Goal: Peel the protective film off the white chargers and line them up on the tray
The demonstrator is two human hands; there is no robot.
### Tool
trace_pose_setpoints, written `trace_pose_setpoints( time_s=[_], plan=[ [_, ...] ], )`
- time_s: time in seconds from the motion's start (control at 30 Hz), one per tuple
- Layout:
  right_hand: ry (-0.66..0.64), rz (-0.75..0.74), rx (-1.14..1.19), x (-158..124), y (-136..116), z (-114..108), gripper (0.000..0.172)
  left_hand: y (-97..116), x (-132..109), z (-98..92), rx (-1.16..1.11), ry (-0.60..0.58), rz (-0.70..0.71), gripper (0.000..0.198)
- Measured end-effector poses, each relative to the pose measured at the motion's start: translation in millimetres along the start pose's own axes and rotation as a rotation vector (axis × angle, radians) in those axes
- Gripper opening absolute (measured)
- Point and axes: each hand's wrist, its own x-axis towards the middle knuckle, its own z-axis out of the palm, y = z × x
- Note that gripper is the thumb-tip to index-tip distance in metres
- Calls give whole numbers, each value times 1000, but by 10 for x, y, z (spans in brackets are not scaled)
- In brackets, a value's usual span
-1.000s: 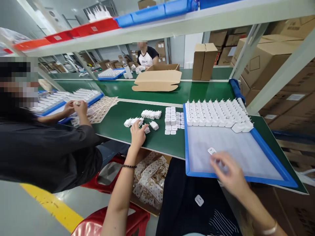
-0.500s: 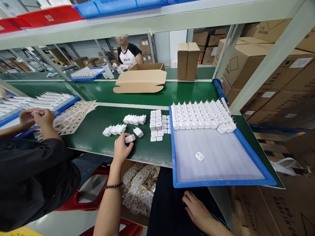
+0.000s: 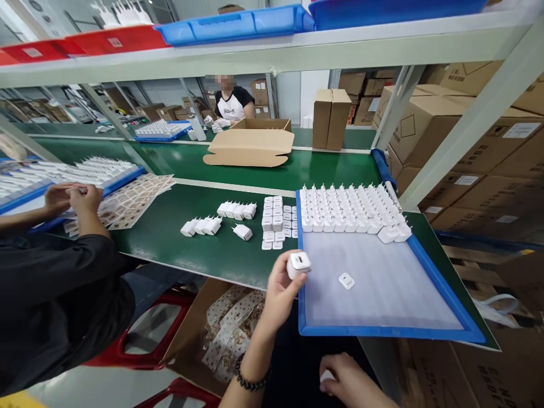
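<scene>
The left hand (image 3: 278,289) pinches a white charger (image 3: 298,264) between thumb and fingertips, holding it in the air just over the near left edge of the blue-rimmed tray (image 3: 382,331). Half a second ago this hand was closing on that charger where it lay on the green table (image 3: 178,249), beside the loose ones; now it has lifted it clear and carried it toward the tray, so the pick is made and the piece is on its way across. The right hand (image 3: 346,381) is low, below the tray's near edge and off the table; it is curled over something small and white, though whether it grips it I cannot tell.

The charger is a small, rounded white cube, its port face turned toward the camera, prongs hidden by the fingers. On the tray's bare foam sheet a single small white piece (image 3: 346,280) lies flat near the middle, and rows of standing chargers (image 3: 348,207) fill the far edge. More loose chargers (image 3: 202,226) and small white squares (image 3: 274,218) sit on the table left of the tray.
</scene>
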Motion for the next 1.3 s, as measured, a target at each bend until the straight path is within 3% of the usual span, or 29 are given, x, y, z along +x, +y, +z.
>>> trace_pose_setpoints(
  time_s=[0.13, 0.23, 0.3, 0.43, 0.73, 0.97, 1.1, 1.3],
  plan=[
    [25, -260, 299, -422, -313, -610, 7, 49, -13, 292, -83, -152, -14, 49],
    [145, -456, 609, -626, -522, -984, 27, 129, -32, 381, -100, -198, -15, 48],
    [239, -568, 810, -655, -621, -1124, 28, 186, -78, 402, -110, -232, -35, 47],
    [411, -586, 921, -527, -742, -1180, 22, 199, -218, 392, -106, -232, -84, 47],
    [504, -583, 941, -386, -773, -1120, 22, 37, -415, 379, -239, -263, -138, 42],
    [418, -619, 816, -470, -718, -1314, 17, 129, -393, 335, -157, -349, -108, 47],
    [386, -606, 711, -557, -801, -1447, 26, 156, -416, 335, -129, -354, -109, 51],
    [182, -541, 667, -659, -971, -1532, 33, 147, -484, 349, -84, -331, -37, 46]
  ],
)
